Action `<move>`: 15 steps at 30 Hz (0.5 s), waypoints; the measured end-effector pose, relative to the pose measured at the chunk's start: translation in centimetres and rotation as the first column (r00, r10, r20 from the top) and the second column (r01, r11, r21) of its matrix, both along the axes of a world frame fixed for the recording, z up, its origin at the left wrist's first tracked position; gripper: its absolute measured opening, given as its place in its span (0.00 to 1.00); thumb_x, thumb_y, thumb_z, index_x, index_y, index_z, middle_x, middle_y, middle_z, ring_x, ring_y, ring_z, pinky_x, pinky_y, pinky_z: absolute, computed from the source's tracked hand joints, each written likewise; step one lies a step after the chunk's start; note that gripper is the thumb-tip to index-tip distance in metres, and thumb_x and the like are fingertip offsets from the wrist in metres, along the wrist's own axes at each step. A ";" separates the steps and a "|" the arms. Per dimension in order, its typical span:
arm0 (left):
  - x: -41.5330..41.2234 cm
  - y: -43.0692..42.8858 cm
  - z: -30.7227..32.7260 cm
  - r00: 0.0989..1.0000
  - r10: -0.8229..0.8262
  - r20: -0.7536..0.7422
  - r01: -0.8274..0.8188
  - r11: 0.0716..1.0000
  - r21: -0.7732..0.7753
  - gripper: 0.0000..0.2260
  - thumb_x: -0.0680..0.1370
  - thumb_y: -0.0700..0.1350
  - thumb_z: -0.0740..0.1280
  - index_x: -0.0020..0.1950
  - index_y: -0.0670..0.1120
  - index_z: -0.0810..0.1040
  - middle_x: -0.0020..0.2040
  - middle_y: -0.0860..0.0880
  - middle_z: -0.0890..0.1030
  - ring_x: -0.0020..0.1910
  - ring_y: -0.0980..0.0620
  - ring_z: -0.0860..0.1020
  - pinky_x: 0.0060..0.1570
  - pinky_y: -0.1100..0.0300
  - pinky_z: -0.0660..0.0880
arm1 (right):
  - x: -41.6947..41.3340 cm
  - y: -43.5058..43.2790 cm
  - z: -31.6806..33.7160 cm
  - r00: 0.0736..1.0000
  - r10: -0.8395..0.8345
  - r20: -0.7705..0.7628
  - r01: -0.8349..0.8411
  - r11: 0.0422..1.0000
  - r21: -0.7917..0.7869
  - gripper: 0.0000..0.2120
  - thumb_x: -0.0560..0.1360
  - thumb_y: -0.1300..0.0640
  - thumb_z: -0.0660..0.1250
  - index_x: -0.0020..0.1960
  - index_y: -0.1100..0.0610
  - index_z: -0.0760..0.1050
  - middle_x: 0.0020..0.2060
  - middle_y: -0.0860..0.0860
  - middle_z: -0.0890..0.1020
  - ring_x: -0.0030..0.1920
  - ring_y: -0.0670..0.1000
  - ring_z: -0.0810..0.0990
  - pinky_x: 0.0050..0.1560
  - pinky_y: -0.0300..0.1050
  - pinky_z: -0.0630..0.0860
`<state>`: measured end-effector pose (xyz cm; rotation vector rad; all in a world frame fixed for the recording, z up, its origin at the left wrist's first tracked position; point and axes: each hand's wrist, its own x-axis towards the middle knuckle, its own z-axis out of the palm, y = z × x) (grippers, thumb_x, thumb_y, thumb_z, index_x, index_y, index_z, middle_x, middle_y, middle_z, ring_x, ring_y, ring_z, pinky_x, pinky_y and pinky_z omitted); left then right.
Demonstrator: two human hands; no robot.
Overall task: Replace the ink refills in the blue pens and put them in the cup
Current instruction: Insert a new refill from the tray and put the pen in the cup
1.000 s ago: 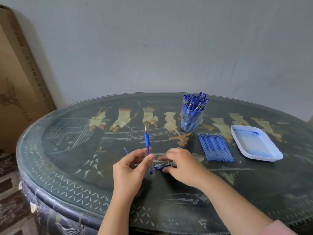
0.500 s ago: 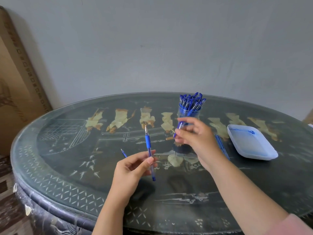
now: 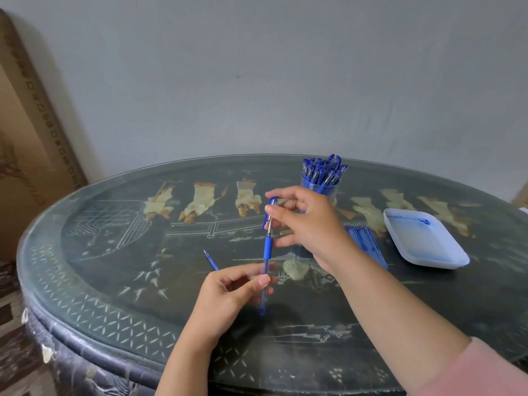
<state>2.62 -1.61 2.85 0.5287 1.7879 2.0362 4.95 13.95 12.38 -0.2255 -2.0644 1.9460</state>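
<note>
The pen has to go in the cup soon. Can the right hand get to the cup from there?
Probably yes. The clear cup stands just behind the right hand, with nothing between them. But that hand pinches the pen cap, so the cap likely has to go on the pen first.

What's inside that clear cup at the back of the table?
The cup holds a crowded bunch of blue pens, caps up. The right hand covers the cup's lower part, so its bottom and the pens' lower ends cannot be seen.

Dark inlaid table [image 3: 85,252], grey wall [image 3: 285,67]
</note>
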 end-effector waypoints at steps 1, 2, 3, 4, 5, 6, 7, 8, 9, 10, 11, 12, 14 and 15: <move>0.0 0.0 0.0 1.000 -0.001 0.002 0.001 1.000 0.000 0.12 0.69 0.42 0.71 0.51 0.40 0.85 0.43 0.42 0.86 0.40 0.49 0.83 0.41 0.57 0.81 | 0.0 0.0 0.0 1.000 0.001 0.004 -0.001 1.000 -0.001 0.08 0.77 0.64 0.69 0.55 0.55 0.80 0.40 0.52 0.79 0.40 0.47 0.83 0.35 0.50 0.82; 0.0 0.0 0.0 1.000 -0.002 0.002 0.002 1.000 -0.001 0.12 0.69 0.42 0.71 0.51 0.40 0.85 0.43 0.42 0.86 0.40 0.49 0.83 0.41 0.57 0.81 | 0.0 0.1 0.0 1.000 0.000 0.008 0.000 1.000 0.004 0.08 0.77 0.63 0.69 0.55 0.55 0.80 0.41 0.53 0.79 0.40 0.48 0.83 0.35 0.49 0.82; 0.0 0.0 -0.1 1.000 -0.003 0.001 0.003 1.000 -0.002 0.13 0.69 0.42 0.71 0.52 0.40 0.85 0.44 0.42 0.86 0.40 0.50 0.83 0.41 0.57 0.80 | 0.1 0.1 0.0 1.000 -0.001 0.009 0.001 1.000 0.010 0.08 0.77 0.63 0.69 0.55 0.55 0.80 0.42 0.53 0.79 0.41 0.48 0.84 0.35 0.49 0.82; 0.0 0.0 -0.1 1.000 -0.005 0.001 0.005 1.000 -0.004 0.12 0.70 0.42 0.71 0.52 0.40 0.85 0.44 0.42 0.86 0.40 0.50 0.83 0.40 0.57 0.80 | 0.1 0.1 0.0 1.000 -0.002 0.007 0.002 1.000 0.011 0.08 0.77 0.63 0.69 0.54 0.54 0.80 0.42 0.53 0.79 0.41 0.48 0.84 0.35 0.50 0.82; 0.0 -0.1 -0.1 1.000 -0.006 0.000 0.006 1.000 -0.007 0.12 0.70 0.42 0.71 0.52 0.40 0.85 0.43 0.42 0.86 0.40 0.50 0.83 0.40 0.58 0.79 | 0.1 0.1 0.0 1.000 -0.004 0.002 0.004 1.000 0.007 0.08 0.77 0.62 0.69 0.54 0.54 0.80 0.42 0.53 0.79 0.41 0.49 0.84 0.35 0.50 0.82; 0.0 -0.1 -0.1 1.000 -0.007 -0.003 0.007 1.000 -0.012 0.11 0.71 0.41 0.71 0.52 0.40 0.85 0.43 0.43 0.86 0.39 0.50 0.83 0.39 0.58 0.79 | 0.1 0.1 0.0 1.000 -0.007 -0.004 0.007 1.000 0.001 0.08 0.77 0.62 0.70 0.54 0.54 0.80 0.42 0.53 0.79 0.41 0.49 0.84 0.35 0.51 0.83; 0.0 -0.1 -0.1 1.000 -0.007 -0.006 0.007 1.000 -0.017 0.11 0.71 0.41 0.71 0.52 0.40 0.85 0.43 0.43 0.86 0.39 0.51 0.82 0.39 0.58 0.79 | 0.1 0.1 -0.1 1.000 -0.011 -0.007 0.011 1.000 -0.001 0.07 0.77 0.62 0.70 0.54 0.53 0.80 0.43 0.53 0.79 0.41 0.49 0.84 0.36 0.51 0.83; 0.0 -0.1 -0.1 1.000 -0.006 -0.010 0.006 1.000 -0.020 0.11 0.71 0.41 0.71 0.51 0.41 0.85 0.43 0.43 0.86 0.39 0.51 0.82 0.39 0.58 0.79 | 0.0 0.1 -0.1 1.000 -0.012 -0.007 0.012 1.000 0.007 0.07 0.77 0.62 0.70 0.54 0.53 0.80 0.42 0.53 0.79 0.41 0.48 0.84 0.36 0.51 0.83; 0.0 -0.1 -0.1 1.000 -0.004 -0.013 0.004 1.000 -0.018 0.11 0.71 0.42 0.71 0.51 0.41 0.85 0.43 0.43 0.86 0.40 0.51 0.82 0.40 0.57 0.79 | 0.0 0.1 -0.2 1.000 -0.009 -0.006 0.009 1.000 0.023 0.07 0.76 0.62 0.70 0.53 0.54 0.80 0.42 0.53 0.79 0.40 0.47 0.84 0.36 0.49 0.83; 0.0 -0.1 0.0 1.000 -0.001 -0.011 0.000 1.000 -0.013 0.11 0.70 0.43 0.71 0.51 0.41 0.85 0.44 0.43 0.86 0.40 0.51 0.82 0.41 0.56 0.80 | 0.0 0.1 -0.3 1.000 0.000 -0.004 0.001 0.999 0.040 0.08 0.76 0.63 0.70 0.53 0.54 0.80 0.42 0.53 0.79 0.39 0.46 0.84 0.36 0.48 0.82; 0.0 -0.1 0.0 1.000 0.004 -0.007 -0.004 1.000 -0.005 0.12 0.70 0.43 0.71 0.51 0.41 0.85 0.44 0.43 0.86 0.40 0.51 0.82 0.41 0.56 0.80 | 0.0 0.1 -0.5 1.000 0.011 0.001 -0.011 0.998 0.054 0.08 0.76 0.63 0.71 0.53 0.55 0.80 0.41 0.54 0.78 0.39 0.46 0.84 0.37 0.47 0.83; 0.0 -0.1 0.0 1.000 0.009 -0.002 -0.009 1.000 0.002 0.12 0.70 0.44 0.71 0.51 0.41 0.85 0.44 0.42 0.86 0.40 0.51 0.82 0.42 0.56 0.80 | 0.0 0.1 -0.7 1.000 0.025 0.012 -0.026 0.997 0.069 0.07 0.75 0.64 0.71 0.52 0.55 0.81 0.41 0.55 0.77 0.40 0.47 0.84 0.38 0.47 0.83; 0.0 -0.1 -0.1 1.000 0.015 -0.013 -0.015 1.000 0.001 0.11 0.70 0.43 0.71 0.50 0.41 0.85 0.43 0.43 0.86 0.39 0.51 0.82 0.41 0.57 0.80 | 0.0 -0.1 -1.1 0.998 0.041 0.039 -0.046 0.991 0.122 0.07 0.74 0.64 0.72 0.50 0.55 0.80 0.43 0.57 0.78 0.44 0.50 0.84 0.40 0.49 0.84; 0.0 0.0 -0.1 0.999 0.017 -0.029 -0.017 1.000 -0.006 0.10 0.71 0.42 0.71 0.49 0.40 0.85 0.41 0.43 0.86 0.39 0.52 0.82 0.40 0.58 0.79 | 0.1 -0.2 -1.3 0.998 0.038 0.043 -0.044 0.987 0.152 0.06 0.74 0.64 0.72 0.50 0.56 0.80 0.44 0.58 0.78 0.46 0.51 0.84 0.40 0.51 0.84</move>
